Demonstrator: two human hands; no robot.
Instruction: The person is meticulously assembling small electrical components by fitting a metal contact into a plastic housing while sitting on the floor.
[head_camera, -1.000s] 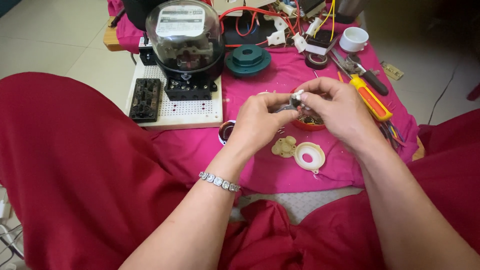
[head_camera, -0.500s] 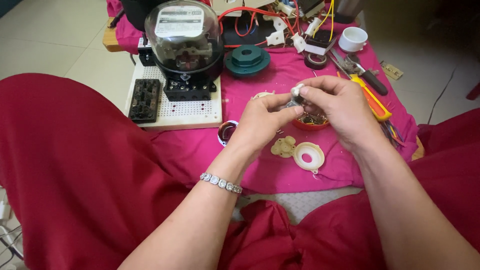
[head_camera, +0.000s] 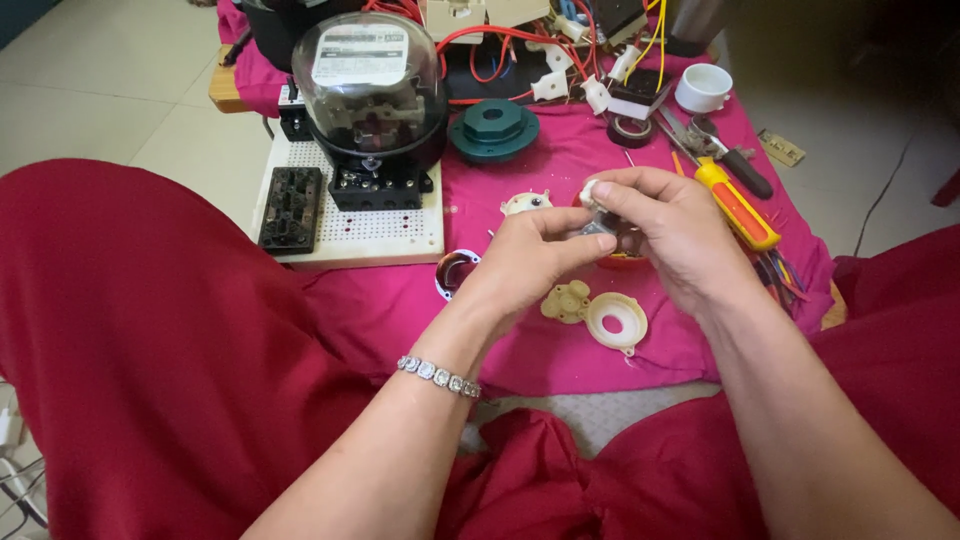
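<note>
Left hand (head_camera: 525, 255): centre frame, fingertips pinched on a small metal part (head_camera: 598, 229), steadying it.
Right hand (head_camera: 668, 232): closed around the part's white end, meeting the left for close work.
Cream ring (head_camera: 617, 320): lies below, within reach.

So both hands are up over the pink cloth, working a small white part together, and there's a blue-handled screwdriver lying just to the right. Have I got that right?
Nearly. The head view shows the screwdriver has a yellow and red handle, not blue. The left hand and right hand do pinch a small white part over the pink cloth.
</note>
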